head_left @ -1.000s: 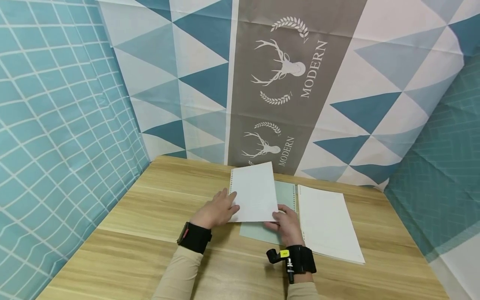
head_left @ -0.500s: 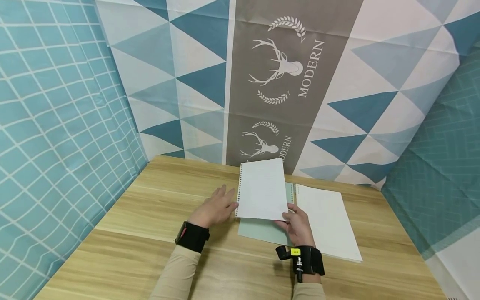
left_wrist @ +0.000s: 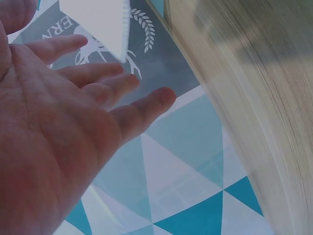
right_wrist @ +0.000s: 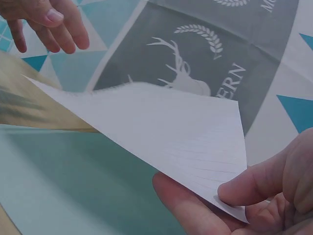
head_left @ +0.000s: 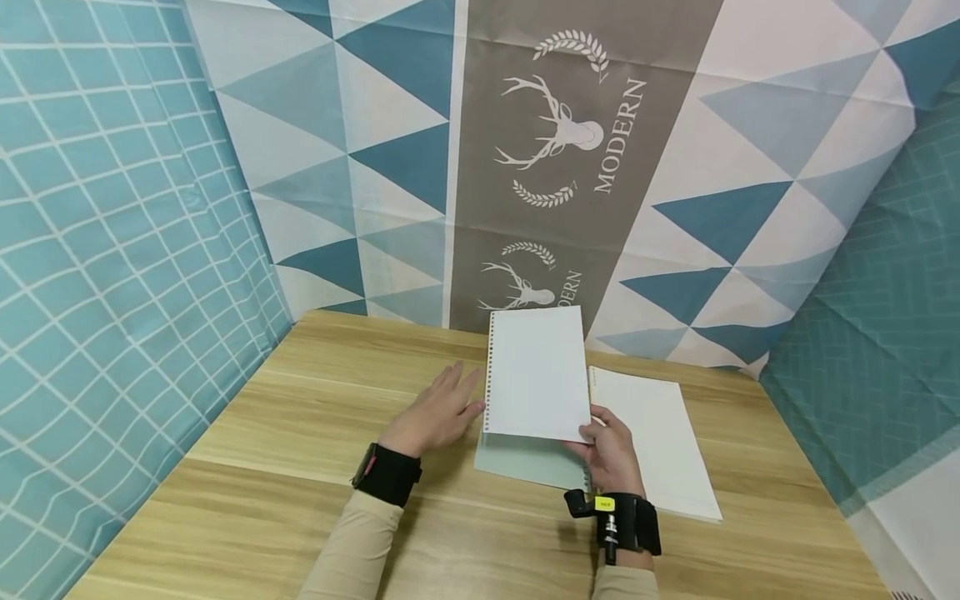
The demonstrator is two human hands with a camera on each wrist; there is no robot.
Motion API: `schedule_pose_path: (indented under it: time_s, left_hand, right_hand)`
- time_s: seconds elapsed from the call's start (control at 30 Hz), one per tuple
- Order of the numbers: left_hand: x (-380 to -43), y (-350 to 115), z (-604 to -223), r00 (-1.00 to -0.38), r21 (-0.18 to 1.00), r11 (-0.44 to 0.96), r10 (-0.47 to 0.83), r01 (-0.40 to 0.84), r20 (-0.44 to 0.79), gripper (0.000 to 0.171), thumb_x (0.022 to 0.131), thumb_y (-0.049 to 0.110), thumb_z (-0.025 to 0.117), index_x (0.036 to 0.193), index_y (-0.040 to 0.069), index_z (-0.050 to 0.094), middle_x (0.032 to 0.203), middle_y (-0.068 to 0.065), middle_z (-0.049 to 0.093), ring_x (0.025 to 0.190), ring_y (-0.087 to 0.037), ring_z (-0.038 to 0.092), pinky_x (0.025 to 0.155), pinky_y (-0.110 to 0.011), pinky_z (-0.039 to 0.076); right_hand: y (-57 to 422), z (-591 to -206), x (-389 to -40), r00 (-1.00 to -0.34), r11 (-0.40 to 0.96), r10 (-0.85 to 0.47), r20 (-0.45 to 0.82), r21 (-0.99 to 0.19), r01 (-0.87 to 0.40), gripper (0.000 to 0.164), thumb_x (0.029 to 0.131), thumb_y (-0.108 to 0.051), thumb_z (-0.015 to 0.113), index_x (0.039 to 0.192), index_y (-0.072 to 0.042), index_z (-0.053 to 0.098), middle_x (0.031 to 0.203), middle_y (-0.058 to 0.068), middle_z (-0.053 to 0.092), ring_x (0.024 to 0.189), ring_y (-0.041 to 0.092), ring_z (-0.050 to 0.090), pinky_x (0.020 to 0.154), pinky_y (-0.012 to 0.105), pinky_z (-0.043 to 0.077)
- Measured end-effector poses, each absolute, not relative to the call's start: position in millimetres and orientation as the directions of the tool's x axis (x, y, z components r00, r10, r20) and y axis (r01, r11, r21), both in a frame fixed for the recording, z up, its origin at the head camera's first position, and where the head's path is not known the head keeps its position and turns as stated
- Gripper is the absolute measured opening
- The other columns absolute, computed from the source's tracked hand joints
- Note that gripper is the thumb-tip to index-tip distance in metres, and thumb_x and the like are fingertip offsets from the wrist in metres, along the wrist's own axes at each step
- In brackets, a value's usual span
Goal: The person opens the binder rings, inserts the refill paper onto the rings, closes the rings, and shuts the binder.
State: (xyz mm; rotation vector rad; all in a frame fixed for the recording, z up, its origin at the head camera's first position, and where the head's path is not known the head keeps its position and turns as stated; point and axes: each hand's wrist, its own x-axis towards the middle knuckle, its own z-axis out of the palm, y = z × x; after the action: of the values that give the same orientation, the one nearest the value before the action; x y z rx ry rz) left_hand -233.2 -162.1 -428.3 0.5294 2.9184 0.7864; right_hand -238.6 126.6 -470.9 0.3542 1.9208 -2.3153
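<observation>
My right hand (head_left: 617, 454) pinches the lower right corner of a white loose-leaf sheet (head_left: 537, 371) between thumb and fingers. Small punched holes run down the sheet's left edge. In the right wrist view the sheet (right_wrist: 161, 125) is raised and tilted over a pale green cover (right_wrist: 83, 181). My left hand (head_left: 435, 412) hovers by the sheet's holed edge, its fingers spread. Nothing lies in the left palm (left_wrist: 54, 127) in the left wrist view. Beneath the raised sheet, the green cover (head_left: 528, 462) lies flat on the table, its upper part hidden.
A stack of white paper (head_left: 660, 442) with a ring-bound left edge lies right of the green cover. The wooden table (head_left: 300, 425) meets a patterned wall covering (head_left: 405, 167) at the back. A blue tiled covering (head_left: 112, 208) stands along the left.
My right hand has moved right with the sheet, which is raised higher. My left hand has come off the sheet's left edge and its fingers have spread.
</observation>
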Motion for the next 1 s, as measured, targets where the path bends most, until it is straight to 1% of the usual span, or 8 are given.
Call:
schedule_pose_path:
  time_s: [0.17, 0.23, 0.43, 0.53, 0.63, 0.9, 1.0]
  left_hand:
    - [-233, -158, -427, -0.933, 0.501, 0.801, 0.357, 0.327, 0.038, 0.061, 0.109, 0.038, 0.043, 0.163, 0.014, 0.025, 0.169, -0.024, 0.013, 0.158, -0.042, 0.013, 0.120, -0.067, 0.025]
    - [-233, -157, -427, -0.932, 0.502, 0.798, 0.361, 0.333, 0.045, 0.062, 0.109, 0.038, 0.043, 0.163, 0.015, 0.024, 0.170, -0.023, 0.012, 0.158, -0.042, 0.013, 0.120, -0.067, 0.025]
    - [-234, -154, -428, -0.926, 0.486, 0.798, 0.371, 0.357, 0.072, 0.061, 0.109, 0.038, 0.043, 0.162, 0.014, 0.025, 0.169, -0.024, 0.012, 0.158, -0.041, 0.012, 0.118, -0.069, 0.026]
    - [-234, -153, -428, -0.924, 0.482, 0.798, 0.375, 0.363, 0.074, 0.061, 0.109, 0.039, 0.042, 0.162, 0.014, 0.025, 0.169, -0.024, 0.013, 0.158, -0.041, 0.013, 0.118, -0.068, 0.027]
    - [-234, -153, -428, -0.924, 0.478, 0.799, 0.376, 0.364, 0.075, 0.062, 0.109, 0.039, 0.043, 0.162, 0.013, 0.025, 0.169, -0.025, 0.013, 0.158, -0.041, 0.013, 0.118, -0.068, 0.028]
    - [-235, -153, -428, -0.925, 0.478, 0.802, 0.374, 0.358, 0.066, 0.062, 0.109, 0.040, 0.042, 0.163, 0.014, 0.023, 0.170, -0.023, 0.011, 0.158, -0.041, 0.011, 0.118, -0.068, 0.027]
    - [-235, -152, -428, -0.923, 0.481, 0.799, 0.378, 0.361, 0.066, 0.063, 0.109, 0.040, 0.042, 0.163, 0.014, 0.023, 0.170, -0.023, 0.011, 0.158, -0.041, 0.011, 0.118, -0.068, 0.027]
  right_hand:
    - [137, -467, -236, -0.962, -0.201, 0.093, -0.256, -0.951, 0.234, 0.044, 0.099, 0.007, 0.038, 0.143, 0.003, 0.041, 0.134, 0.015, 0.054, 0.101, 0.011, 0.072, 0.083, 0.031, 0.061]
    - [141, -466, -234, -0.960, -0.215, 0.100, -0.261, -0.948, 0.235, 0.044, 0.100, 0.006, 0.038, 0.143, 0.002, 0.040, 0.136, 0.016, 0.053, 0.100, 0.010, 0.072, 0.084, 0.030, 0.060]
    - [157, -463, -231, -0.956, -0.242, 0.115, -0.268, -0.941, 0.235, 0.046, 0.100, 0.004, 0.036, 0.146, 0.000, 0.037, 0.145, 0.017, 0.046, 0.102, 0.008, 0.072, 0.090, 0.030, 0.058]
    - [166, -461, -229, -0.952, -0.254, 0.134, -0.276, -0.938, 0.236, 0.046, 0.100, 0.004, 0.037, 0.146, -0.001, 0.038, 0.145, 0.015, 0.046, 0.102, 0.007, 0.071, 0.091, 0.031, 0.058]
    - [177, -460, -227, -0.943, -0.262, 0.158, -0.292, -0.934, 0.245, 0.044, 0.100, 0.004, 0.038, 0.143, -0.003, 0.040, 0.142, 0.012, 0.048, 0.101, 0.005, 0.071, 0.089, 0.030, 0.059]
    - [202, -464, -220, -0.924, -0.276, 0.227, -0.308, -0.930, 0.243, 0.040, 0.097, 0.006, 0.040, 0.135, -0.006, 0.044, 0.120, 0.000, 0.056, 0.095, 0.002, 0.069, 0.085, 0.031, 0.060]
    - [210, -464, -218, -0.918, -0.285, 0.236, -0.319, -0.926, 0.249, 0.039, 0.097, 0.006, 0.040, 0.134, -0.008, 0.044, 0.119, -0.002, 0.055, 0.095, 0.001, 0.068, 0.085, 0.030, 0.060]
